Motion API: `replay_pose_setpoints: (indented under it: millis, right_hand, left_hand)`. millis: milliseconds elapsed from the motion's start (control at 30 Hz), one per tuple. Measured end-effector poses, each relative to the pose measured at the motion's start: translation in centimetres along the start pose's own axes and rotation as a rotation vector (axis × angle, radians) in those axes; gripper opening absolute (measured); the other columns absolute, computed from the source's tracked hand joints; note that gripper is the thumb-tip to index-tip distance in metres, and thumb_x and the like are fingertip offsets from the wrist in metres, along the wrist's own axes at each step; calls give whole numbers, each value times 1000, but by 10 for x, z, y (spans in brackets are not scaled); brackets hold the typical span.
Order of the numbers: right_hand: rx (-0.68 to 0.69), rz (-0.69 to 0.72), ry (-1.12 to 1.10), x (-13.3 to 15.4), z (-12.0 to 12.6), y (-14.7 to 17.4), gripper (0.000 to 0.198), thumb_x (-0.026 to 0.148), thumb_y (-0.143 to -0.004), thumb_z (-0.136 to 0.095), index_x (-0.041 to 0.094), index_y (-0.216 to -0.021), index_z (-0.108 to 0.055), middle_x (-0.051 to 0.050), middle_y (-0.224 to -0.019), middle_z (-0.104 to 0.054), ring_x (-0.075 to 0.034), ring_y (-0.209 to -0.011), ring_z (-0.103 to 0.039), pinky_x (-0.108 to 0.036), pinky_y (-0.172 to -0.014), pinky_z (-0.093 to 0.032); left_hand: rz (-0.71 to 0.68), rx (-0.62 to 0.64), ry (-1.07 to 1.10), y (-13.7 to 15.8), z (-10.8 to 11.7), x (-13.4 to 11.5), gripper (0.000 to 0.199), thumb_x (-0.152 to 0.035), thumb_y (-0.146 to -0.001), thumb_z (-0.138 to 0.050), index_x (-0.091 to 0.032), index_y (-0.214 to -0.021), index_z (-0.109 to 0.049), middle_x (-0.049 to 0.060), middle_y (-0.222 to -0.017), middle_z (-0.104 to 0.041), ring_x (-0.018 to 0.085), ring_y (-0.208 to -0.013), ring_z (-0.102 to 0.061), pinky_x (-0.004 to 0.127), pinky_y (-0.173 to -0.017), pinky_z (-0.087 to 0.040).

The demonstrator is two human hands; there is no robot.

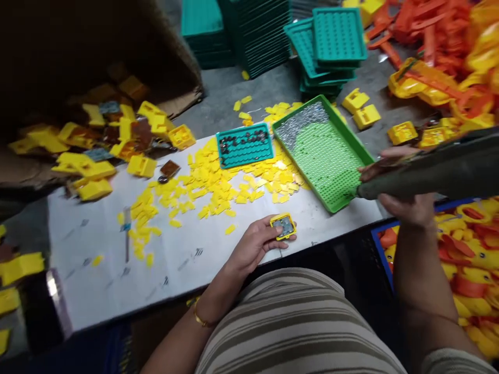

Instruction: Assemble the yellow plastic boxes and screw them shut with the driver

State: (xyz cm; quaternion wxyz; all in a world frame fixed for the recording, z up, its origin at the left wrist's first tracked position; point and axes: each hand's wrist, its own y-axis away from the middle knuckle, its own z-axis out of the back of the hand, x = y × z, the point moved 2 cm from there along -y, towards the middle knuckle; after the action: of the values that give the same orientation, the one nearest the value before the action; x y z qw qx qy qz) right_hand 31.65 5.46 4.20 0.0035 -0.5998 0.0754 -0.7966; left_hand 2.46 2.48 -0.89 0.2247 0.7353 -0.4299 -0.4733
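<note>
So the yellow case [289, 236] is sitting in the left hand [259, 239], just above the near edge of the white surface [187, 280]. The thumb is pressing on the grey insert [287, 224] inside it and the other fingers are bracing underneath, so that hand is clamping it.

Taking the case as the clock's centre, the right hand [409, 209] is hanging out between 2 and 3, fingers wrapping around a dark tool [424, 169]. The tool's tip is pointing at the near right edge of the green tray [319, 156], which is lying at 1 o'clock; can't tell if they're touching. Silvery metal bits [306, 120] are bunching up at the tray's far end.

Around 11, a teal tray [249, 158] is holding dark bits and resting among loads of yellow chips [214, 184]. Yellow blocks [142, 166] are spilling from a carton [177, 62] at 10. Near 12, teal stacks [259, 39] are standing behind everything. Orange parts [424, 31] are piling up between 1 and 2, and at 3 a blue crate [381, 254] is holding yellow and orange pieces.
</note>
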Motion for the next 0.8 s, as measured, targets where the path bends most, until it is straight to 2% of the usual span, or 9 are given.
replay_pose_setpoints:
  millis: [67,100,200,333,467,633,800]
  right_hand:
    - [132,168,-135,7,-7,-7,44,30,-69,-72,26,-109,-54,0,-80,-65,-20,-77,-66,-41,-80,-54]
    - [144,231,-196,11,-10,-10,41,26,-72,-69,26,-110,-54,1,-76,-64,-18,-73,-64,-39,-76,-55]
    - [-10,294,-313,17,-19,-14,33,25,-73,-67,25,-104,-55,3,-74,-60,-15,-61,-58,-33,-60,-53]
    - [-208,273,-279,23,-29,-16,19,21,-76,-67,23,-92,-58,2,-72,-58,-13,-60,-57,-31,-59,-51]
    - [-395,240,-257,22,-36,-21,14,30,-81,-67,22,-85,-57,5,-62,-50,-10,-49,-52,-27,-51,-46]
    - [-477,353,-336,15,-45,-33,22,39,-80,-69,21,-79,-55,6,-57,-44,-8,-40,-43,-24,-41,-42]
    - [-482,385,-325,8,-49,-42,21,38,-79,-69,22,-78,-56,6,-57,-44,-8,-41,-44,-23,-40,-42]
  left_hand:
    - [26,28,-41,-4,-6,-3,39,-21,-69,-76,-10,-105,-65,16,-110,-71,21,-81,-72,21,-59,-57]
    - [40,53,-62,-6,-10,-4,39,-22,-69,-76,-10,-105,-65,16,-110,-71,21,-81,-72,21,-60,-57]
    - [71,128,-116,-13,-24,-6,37,-24,-71,-76,-9,-103,-65,15,-108,-71,20,-81,-71,22,-59,-57]
    - [83,175,-159,-20,-38,-7,38,-26,-72,-75,-9,-104,-64,15,-105,-71,19,-81,-70,22,-58,-56]
    - [96,180,-183,-23,-42,-7,38,-27,-72,-74,-8,-103,-63,15,-104,-70,20,-82,-69,23,-58,-56]
    - [112,173,-176,-25,-40,-7,36,-27,-73,-73,-8,-102,-63,16,-105,-69,21,-85,-69,23,-59,-57]
    - [124,180,-171,-25,-41,-7,36,-25,-74,-71,-8,-104,-63,16,-106,-69,21,-85,-69,23,-58,-56]
